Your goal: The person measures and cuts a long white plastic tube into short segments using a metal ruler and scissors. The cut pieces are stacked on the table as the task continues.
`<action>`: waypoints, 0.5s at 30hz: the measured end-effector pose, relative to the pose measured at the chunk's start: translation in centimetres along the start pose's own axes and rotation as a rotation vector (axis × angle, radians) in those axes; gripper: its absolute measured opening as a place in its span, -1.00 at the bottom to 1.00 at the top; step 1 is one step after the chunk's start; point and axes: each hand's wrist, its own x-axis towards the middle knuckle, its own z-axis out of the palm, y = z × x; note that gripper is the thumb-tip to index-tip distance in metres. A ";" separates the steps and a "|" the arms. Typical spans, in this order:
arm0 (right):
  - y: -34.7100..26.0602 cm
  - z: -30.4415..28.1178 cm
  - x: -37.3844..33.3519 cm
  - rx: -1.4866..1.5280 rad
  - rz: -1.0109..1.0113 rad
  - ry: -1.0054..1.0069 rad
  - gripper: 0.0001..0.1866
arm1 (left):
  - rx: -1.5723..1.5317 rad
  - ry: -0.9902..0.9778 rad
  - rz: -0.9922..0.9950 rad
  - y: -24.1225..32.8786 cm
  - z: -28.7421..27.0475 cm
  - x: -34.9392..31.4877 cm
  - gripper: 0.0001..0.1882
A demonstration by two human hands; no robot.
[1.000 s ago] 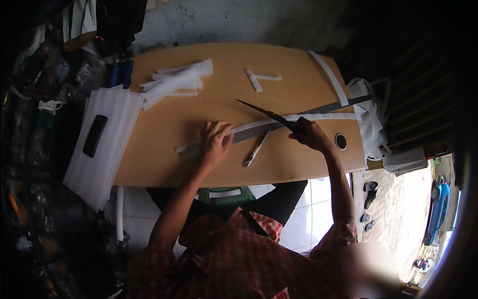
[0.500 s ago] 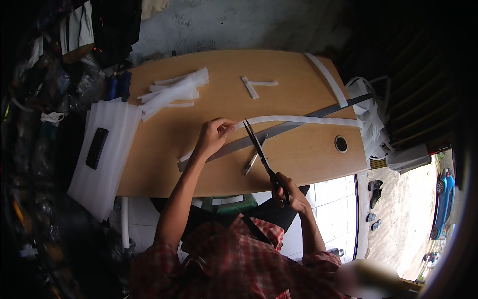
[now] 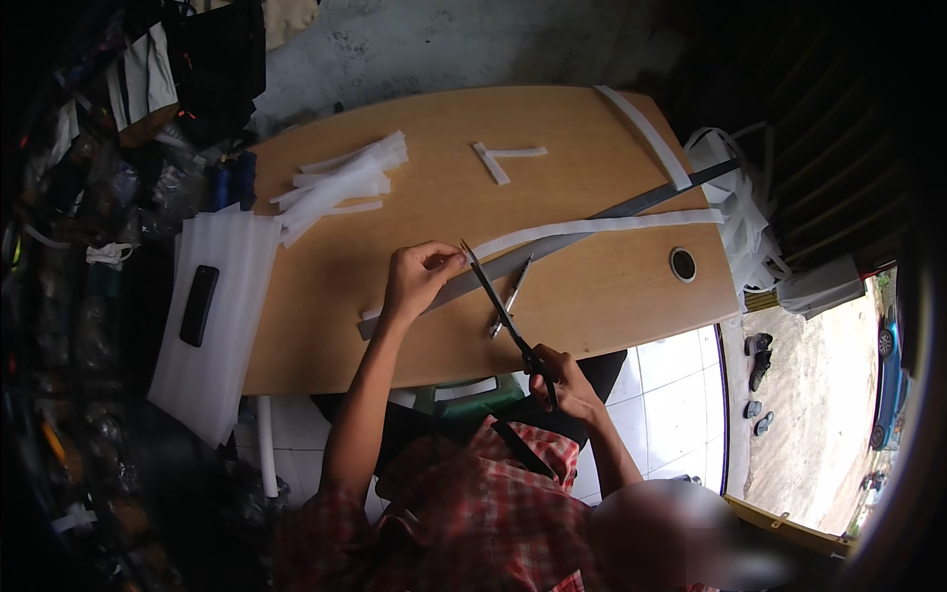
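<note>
A long white strip [image 3: 621,224] runs across the table from the right edge toward my left hand [image 3: 422,279]. My left hand pinches its near end between thumb and fingers. In my right hand [image 3: 567,383] is a pair of black-handled scissors [image 3: 500,308], fingers wrapped round the handles. The scissor tips lie at the strip, right beside my left fingertips; whether the blades have cut through is too small to tell. Under the strip a long metal ruler [image 3: 641,204] lies diagonally. A slim silver tool, perhaps a pen or cutter [image 3: 514,293], rests beside the scissors.
Cut white strips [image 3: 340,185] are heaped at the far left, with two short pieces [image 3: 493,163] at mid-table. Another strip [image 3: 646,133] lies far right. White sheets [image 3: 232,326] bearing a black phone [image 3: 199,306] overhang the left edge. Tangled strips [image 3: 740,222] hang off the right.
The scissors have moved left along the strip to my left fingertips, and their blades look closer together. My left hand keeps its pinch. The whole view has shifted slightly.
</note>
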 end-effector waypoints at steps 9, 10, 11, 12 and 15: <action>0.7 0.8 0.4 0.034 -0.038 0.014 -0.17 | -0.010 0.013 0.049 -0.9 -0.1 -0.6 -0.83; 0.9 0.8 0.4 0.038 -0.041 0.012 -0.18 | -0.005 0.016 0.056 -0.9 -0.1 -0.6 -0.83; 1.0 0.9 0.4 0.044 -0.046 0.014 -0.19 | 0.000 0.019 0.062 -0.9 -0.1 -0.7 -0.83; 1.1 1.0 0.5 0.049 -0.052 0.015 -0.21 | 0.005 0.022 0.069 -1.0 -0.1 -0.7 -0.83; 0.9 0.9 0.5 -0.007 -0.034 0.017 -0.28 | 0.012 0.035 0.086 -1.6 -0.3 -0.7 -0.84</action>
